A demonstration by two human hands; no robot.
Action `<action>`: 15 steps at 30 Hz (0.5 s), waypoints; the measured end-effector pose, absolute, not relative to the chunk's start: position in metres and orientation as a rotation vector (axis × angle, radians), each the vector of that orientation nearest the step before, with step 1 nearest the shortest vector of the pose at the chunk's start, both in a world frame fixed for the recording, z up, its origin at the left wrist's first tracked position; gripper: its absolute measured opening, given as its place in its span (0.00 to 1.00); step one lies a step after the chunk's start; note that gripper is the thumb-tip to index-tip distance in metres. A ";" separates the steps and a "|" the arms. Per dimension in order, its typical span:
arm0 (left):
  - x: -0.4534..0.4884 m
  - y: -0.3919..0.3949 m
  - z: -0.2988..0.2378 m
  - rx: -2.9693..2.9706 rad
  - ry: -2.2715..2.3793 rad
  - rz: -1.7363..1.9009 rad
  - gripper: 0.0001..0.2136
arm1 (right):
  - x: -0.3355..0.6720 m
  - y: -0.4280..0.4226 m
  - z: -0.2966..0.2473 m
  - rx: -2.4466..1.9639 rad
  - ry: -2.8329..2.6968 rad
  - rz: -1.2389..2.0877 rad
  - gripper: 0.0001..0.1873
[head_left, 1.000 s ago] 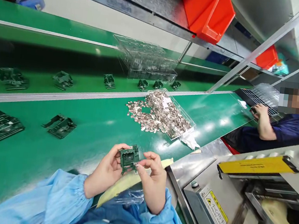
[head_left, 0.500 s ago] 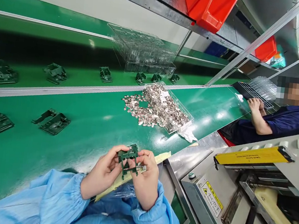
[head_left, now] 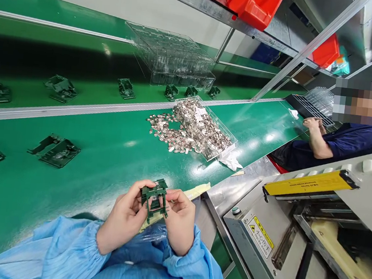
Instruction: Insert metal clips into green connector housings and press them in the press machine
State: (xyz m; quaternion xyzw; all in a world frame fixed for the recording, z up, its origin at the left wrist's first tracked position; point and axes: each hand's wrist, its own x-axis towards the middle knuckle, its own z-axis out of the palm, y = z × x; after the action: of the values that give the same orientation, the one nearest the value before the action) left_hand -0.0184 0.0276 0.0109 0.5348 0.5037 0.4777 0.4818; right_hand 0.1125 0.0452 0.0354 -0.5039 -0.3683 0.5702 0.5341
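Between my two hands is a dark green plastic frame (head_left: pixel 155 195) with slots and short prongs, raised over the near edge of the bench. My left hand (head_left: pixel 126 215) pinches its left side, fingers bent behind it. On the right side, my right hand (head_left: pixel 179 219) grips the frame between thumb and fingers. Farther off lies a heap of small silvery metal pieces (head_left: pixel 173 133), partly spilled from a clear tray (head_left: pixel 230 148). A similar green plastic part (head_left: pixel 60 150) rests on the bench to the left.
Several green parts (head_left: pixel 60 88) stand along the back ledge, with stacked clear trays (head_left: pixel 181 60) behind. At right is a grey machine (head_left: pixel 250 227) with a yellow bar (head_left: pixel 308 182). A co-worker (head_left: pixel 326 142) sits beyond it. Red bins (head_left: pixel 255 4) hang above.
The whole view has shifted slightly, so things appear a little farther left and up. Both hands keep hold of the green frame, which is turned slightly.
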 end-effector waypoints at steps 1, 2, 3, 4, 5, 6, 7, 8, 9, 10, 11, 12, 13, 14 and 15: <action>-0.018 0.026 0.010 1.318 1.231 1.154 0.14 | 0.113 0.044 0.034 -1.197 -0.868 1.367 0.11; -0.017 0.024 0.010 1.333 1.234 1.141 0.14 | 0.113 0.042 0.032 -1.196 -0.861 1.376 0.12; -0.015 0.021 0.010 1.349 1.235 1.126 0.14 | 0.114 0.039 0.030 -1.199 -0.856 1.385 0.12; -0.014 0.019 0.010 1.365 1.232 1.108 0.14 | 0.116 0.035 0.028 -1.203 -0.849 1.393 0.13; -0.013 0.017 0.010 1.378 1.224 1.085 0.13 | 0.117 0.030 0.025 -1.206 -0.844 1.398 0.13; -0.013 0.016 0.011 1.388 1.212 1.062 0.13 | 0.120 0.025 0.022 -1.207 -0.842 1.398 0.13; -0.012 0.016 0.011 1.388 1.199 1.048 0.13 | 0.123 0.020 0.018 -1.209 -0.845 1.386 0.13; -0.012 0.017 0.011 1.373 1.190 1.059 0.13 | 0.128 0.014 0.014 -1.217 -0.850 1.357 0.13; -0.012 0.020 0.012 1.339 1.189 1.097 0.13 | 0.133 0.008 0.009 -1.234 -0.853 1.307 0.12; -0.012 0.023 0.012 1.291 1.196 1.155 0.13 | 0.140 0.003 0.003 -1.264 -0.848 1.240 0.13; -0.011 0.029 0.013 1.233 1.204 1.222 0.14 | 0.147 0.000 -0.003 -1.303 -0.831 1.167 0.14; -0.008 0.035 0.014 1.175 1.205 1.288 0.15 | 0.154 -0.003 -0.009 -1.343 -0.807 1.105 0.15; -0.004 0.041 0.014 1.128 1.193 1.336 0.15 | 0.161 -0.004 -0.016 -1.378 -0.780 1.061 0.17; 0.003 0.048 0.015 1.094 1.163 1.363 0.16 | 0.167 -0.003 -0.023 -1.407 -0.758 1.038 0.18; 0.012 0.055 0.015 1.073 1.116 1.371 0.16 | 0.173 0.000 -0.030 -1.429 -0.744 1.029 0.19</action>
State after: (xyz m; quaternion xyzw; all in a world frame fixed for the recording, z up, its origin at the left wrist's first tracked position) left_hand 0.0117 0.0546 0.0146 0.4458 0.4638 0.5696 0.5116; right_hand 0.1726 0.0001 -0.0297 -0.6107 -0.3178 0.4396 0.5769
